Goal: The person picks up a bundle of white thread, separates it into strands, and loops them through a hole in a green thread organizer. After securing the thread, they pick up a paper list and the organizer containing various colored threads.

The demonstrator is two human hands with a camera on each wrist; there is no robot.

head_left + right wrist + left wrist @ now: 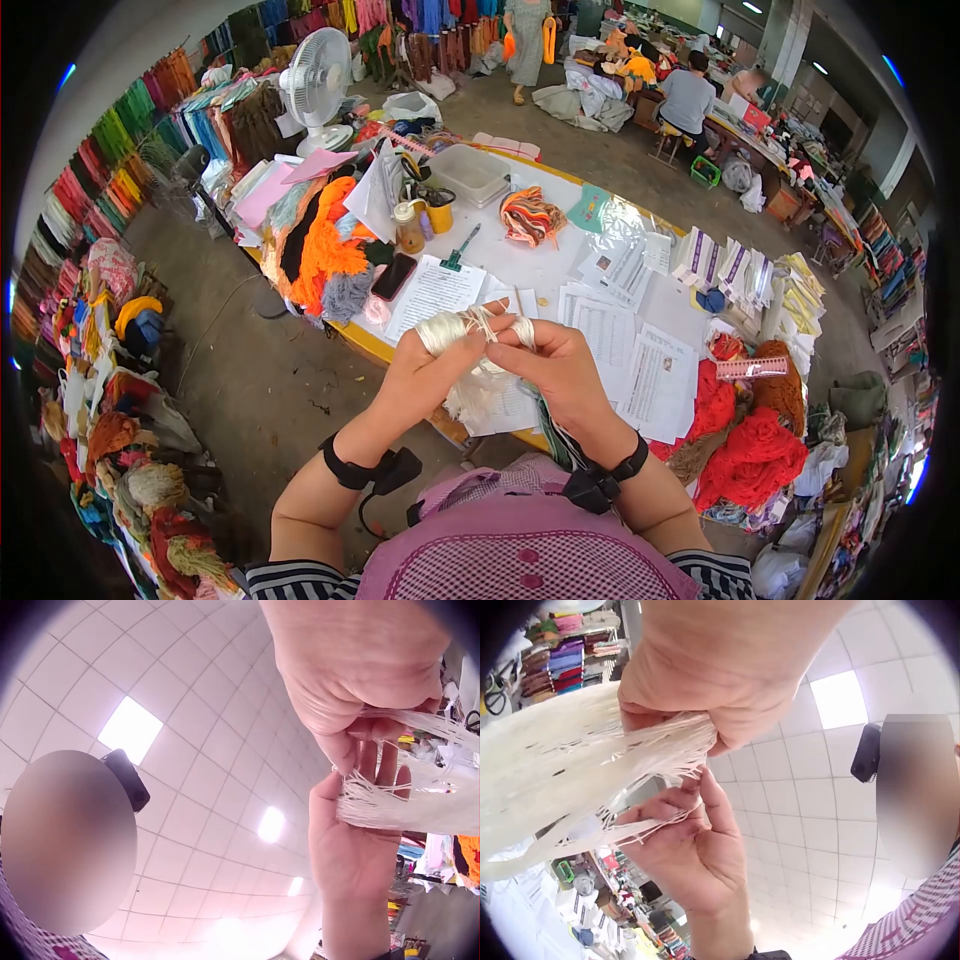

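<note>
A hank of cream-white yarn [440,332] is held up over the table's near edge. The left hand [432,368] grips the bunch with fingers curled round it; the left wrist view shows the left hand [705,667] above the fanned strands [577,750]. Close beside it, the right hand [560,365] pinches a few thin strands between thumb and fingers, as the right hand [367,675] in the right wrist view also shows. Both thumbs nearly meet at the strand ends [360,799]. Part of the yarn hangs below the hands.
Printed sheets [655,375], a phone [394,276], a green clip [458,250], a yellow cup [440,215], a plastic tub [468,172] and a multicoloured skein [532,217] lie on the table. Orange yarn [330,240] is at left, red yarn [755,455] at right. A fan [318,85] stands behind.
</note>
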